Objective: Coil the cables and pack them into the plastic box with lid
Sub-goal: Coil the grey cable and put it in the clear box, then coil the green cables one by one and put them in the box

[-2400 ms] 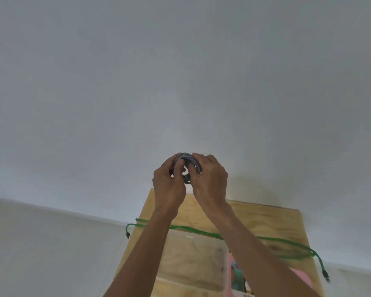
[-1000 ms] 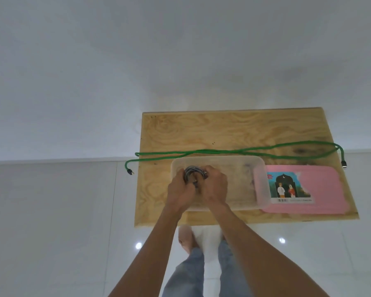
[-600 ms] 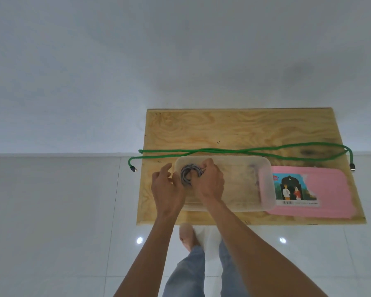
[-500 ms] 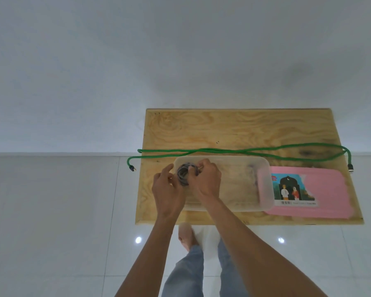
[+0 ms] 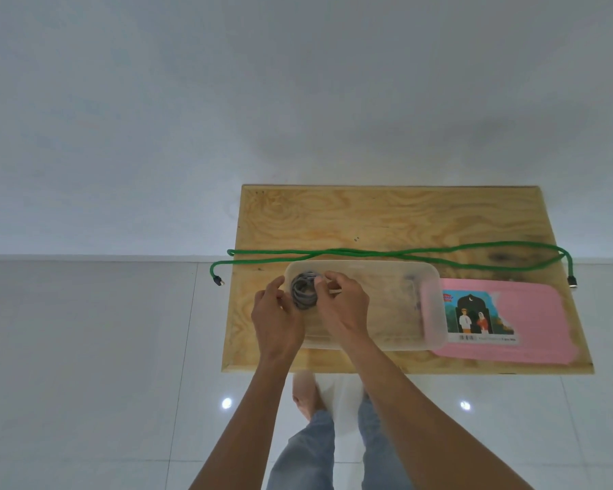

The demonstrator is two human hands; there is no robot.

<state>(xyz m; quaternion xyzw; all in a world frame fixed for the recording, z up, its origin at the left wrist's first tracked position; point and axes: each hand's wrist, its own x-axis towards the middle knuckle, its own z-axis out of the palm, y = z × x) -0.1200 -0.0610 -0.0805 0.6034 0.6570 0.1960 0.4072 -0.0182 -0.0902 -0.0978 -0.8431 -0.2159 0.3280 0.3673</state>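
Gray cable coil sits low in the plastic box's left end; my right hand pinches it, left hand cupped beside so loops stay together.

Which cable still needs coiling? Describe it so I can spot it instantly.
On the plywood board, look just behind the clear box. The green cable lies stretched across the board, uncoiled, unlike the grey coil in the box.
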